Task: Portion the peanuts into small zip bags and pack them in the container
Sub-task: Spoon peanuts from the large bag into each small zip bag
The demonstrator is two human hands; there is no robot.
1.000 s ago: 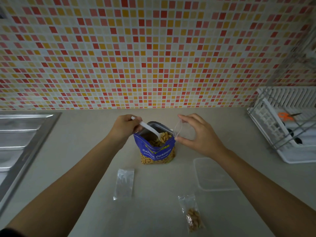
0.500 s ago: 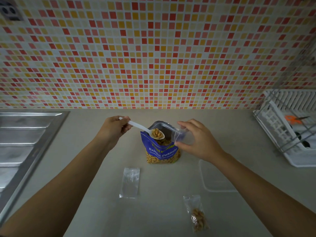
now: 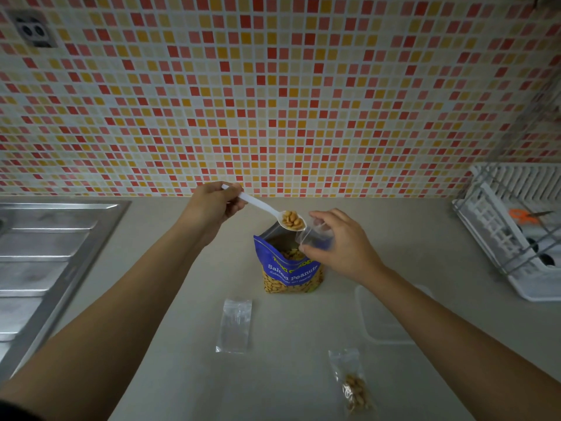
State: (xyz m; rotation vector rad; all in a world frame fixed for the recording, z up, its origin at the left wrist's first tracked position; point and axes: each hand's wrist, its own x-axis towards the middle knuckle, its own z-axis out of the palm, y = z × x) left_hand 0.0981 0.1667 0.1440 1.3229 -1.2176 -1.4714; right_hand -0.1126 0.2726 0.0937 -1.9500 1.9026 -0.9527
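Now the spoon point(image 3: 261, 205) is lifting peanuts point(image 3: 292, 219) clear of the pack point(image 3: 290, 268), left hand point(image 3: 212, 205) gripping its handle; right hand point(image 3: 343, 243) is pinching the bag point(image 3: 314, 238), seemingly mouth-open, over the pack so spills fall back.

Bare forearms point(image 3: 127, 314); dark sleeve edge point(image 3: 10, 414) on left arm.
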